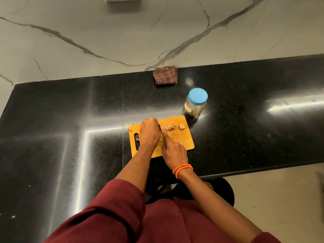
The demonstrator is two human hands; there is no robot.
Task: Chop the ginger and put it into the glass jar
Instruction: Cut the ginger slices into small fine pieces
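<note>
We are partway through: pale cut ginger slices (169, 127) lie on the orange wooden chopping board (182, 142), our left hand (149, 131) steadies a hidden piece, our right hand (173, 151) grips the knife (161, 129), and the blue-lidded glass jar (195, 102) stands capped on the black counter (245, 123).

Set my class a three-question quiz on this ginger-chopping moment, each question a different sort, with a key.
1. True or false: the blue lid is off the clear glass jar.
2. Which hand holds the knife?
3. The cut ginger slices lie on: A) the orange wooden chopping board, B) the black counter, C) the checked brown cloth.

Key: 1 false; 2 the right hand; 3 A.
</note>
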